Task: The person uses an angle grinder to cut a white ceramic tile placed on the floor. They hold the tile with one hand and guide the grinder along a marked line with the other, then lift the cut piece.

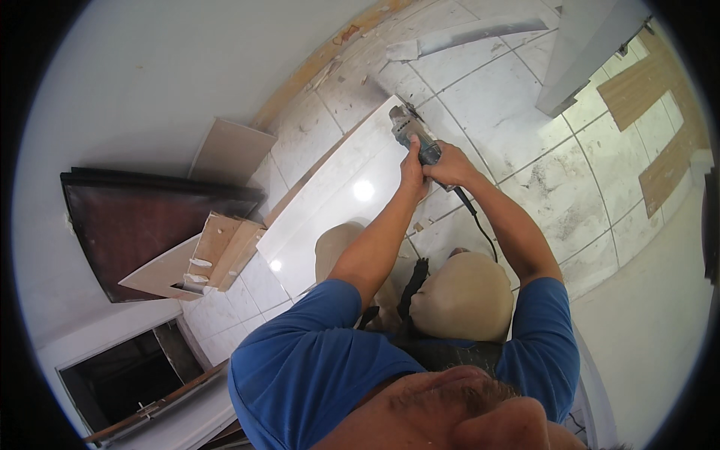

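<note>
An angle grinder with a grey metal head and a teal body is held in both my hands. Around the front of its body, near the head, closes my left hand. My right hand wraps the rear of the body, where the black cord leaves it and runs back toward my knee. Beneath and to the left lies a large glossy white tile. The grinder's head is at the tile's far right edge; its disc is mostly hidden, so I cannot tell whether it touches.
Dusty white floor tiles spread to the right. Cut tile pieces and a dark red panel lean by the left wall. A long tile strip lies far off. Wood-look pieces lie at the far right.
</note>
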Demonstrator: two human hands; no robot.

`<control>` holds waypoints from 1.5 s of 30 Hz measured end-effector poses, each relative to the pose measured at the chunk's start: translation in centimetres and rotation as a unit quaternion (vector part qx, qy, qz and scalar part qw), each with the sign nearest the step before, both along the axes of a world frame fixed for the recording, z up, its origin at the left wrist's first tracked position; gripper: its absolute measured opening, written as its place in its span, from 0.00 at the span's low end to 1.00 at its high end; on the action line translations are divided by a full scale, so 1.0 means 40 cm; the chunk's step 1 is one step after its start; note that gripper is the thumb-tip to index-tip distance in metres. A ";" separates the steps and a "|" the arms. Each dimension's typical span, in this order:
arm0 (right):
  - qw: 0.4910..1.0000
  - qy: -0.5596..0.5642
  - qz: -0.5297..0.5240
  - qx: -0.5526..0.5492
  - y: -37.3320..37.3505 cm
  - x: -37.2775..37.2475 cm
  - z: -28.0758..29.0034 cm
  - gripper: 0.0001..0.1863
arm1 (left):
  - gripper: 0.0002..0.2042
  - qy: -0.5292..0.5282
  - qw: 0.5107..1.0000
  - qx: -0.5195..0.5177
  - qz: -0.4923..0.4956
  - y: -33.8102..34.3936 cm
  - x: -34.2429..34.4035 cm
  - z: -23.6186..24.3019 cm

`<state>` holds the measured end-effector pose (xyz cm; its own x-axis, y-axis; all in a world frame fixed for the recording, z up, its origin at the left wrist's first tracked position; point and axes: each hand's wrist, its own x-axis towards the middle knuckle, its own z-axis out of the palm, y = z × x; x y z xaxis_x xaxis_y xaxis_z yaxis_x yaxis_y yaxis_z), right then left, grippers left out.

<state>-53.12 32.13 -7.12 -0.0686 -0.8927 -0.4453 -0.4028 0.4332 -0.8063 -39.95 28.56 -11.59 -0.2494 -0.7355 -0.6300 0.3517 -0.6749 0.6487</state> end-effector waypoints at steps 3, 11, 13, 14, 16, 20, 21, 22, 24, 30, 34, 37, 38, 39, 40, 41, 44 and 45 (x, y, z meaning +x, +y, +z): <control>1.000 0.007 0.005 -0.001 -0.002 0.000 0.002 0.33 | 0.32 -0.006 1.000 -0.003 -0.022 -0.005 0.011 -0.003; 1.000 -0.016 -0.001 0.013 -0.004 -0.003 0.008 0.32 | 0.31 0.001 1.000 0.002 -0.031 -0.008 0.014 -0.003; 1.000 -0.016 0.001 0.012 -0.007 0.000 0.001 0.32 | 0.31 0.003 0.999 0.008 -0.036 -0.010 0.019 -0.006; 1.000 -0.016 0.002 0.011 -0.008 0.001 -0.002 0.32 | 0.31 0.003 0.999 0.009 -0.036 -0.013 0.021 -0.007; 1.000 -0.006 -0.001 0.004 -0.008 0.002 -0.009 0.32 | 0.31 -0.002 0.999 0.008 -0.032 -0.012 0.016 -0.004; 1.000 -0.005 0.002 0.004 -0.010 0.001 -0.014 0.32 | 0.32 -0.012 1.000 0.004 -0.027 -0.012 0.012 0.001; 1.000 -0.003 0.003 0.003 -0.011 0.001 -0.013 0.33 | 0.32 -0.012 0.999 0.004 -0.029 -0.013 0.013 0.001; 1.000 -0.001 0.003 0.002 -0.011 0.002 -0.012 0.33 | 0.32 -0.013 0.999 0.005 -0.029 -0.013 0.014 0.001; 1.000 -0.001 0.004 0.003 -0.012 0.002 -0.008 0.33 | 0.32 -0.013 1.000 0.007 -0.027 -0.013 0.013 0.001; 1.000 0.000 0.010 -0.001 -0.007 -0.003 0.011 0.34 | 0.32 -0.021 0.999 -0.003 -0.025 -0.009 0.008 0.000; 1.000 0.004 0.001 -0.004 0.001 -0.001 0.008 0.33 | 0.32 -0.027 0.999 -0.007 -0.032 -0.005 0.010 0.001; 1.000 -0.006 0.002 0.014 0.004 -0.002 0.015 0.32 | 0.33 -0.036 0.999 0.000 -0.031 0.001 0.010 0.003; 1.000 -0.009 0.003 0.019 0.006 -0.003 0.017 0.32 | 0.33 -0.038 0.999 0.000 -0.033 0.002 0.011 0.003; 1.000 -0.013 0.003 0.017 0.007 -0.004 0.019 0.33 | 0.33 -0.040 0.999 0.000 -0.035 0.003 0.010 0.010; 1.000 -0.017 0.004 0.016 0.010 -0.005 0.020 0.34 | 0.34 -0.034 0.999 -0.001 -0.029 0.006 0.006 0.015; 1.000 -0.021 0.005 0.015 0.013 -0.006 0.020 0.35 | 0.34 -0.029 0.999 -0.003 -0.023 0.012 0.001 0.020; 1.000 -0.014 0.006 0.007 0.016 -0.008 0.017 0.35 | 0.34 -0.023 1.000 -0.004 -0.021 0.018 -0.001 0.028; 1.000 -0.012 0.004 0.005 0.018 -0.007 0.016 0.34 | 0.34 -0.023 0.999 -0.002 -0.023 0.019 0.001 0.030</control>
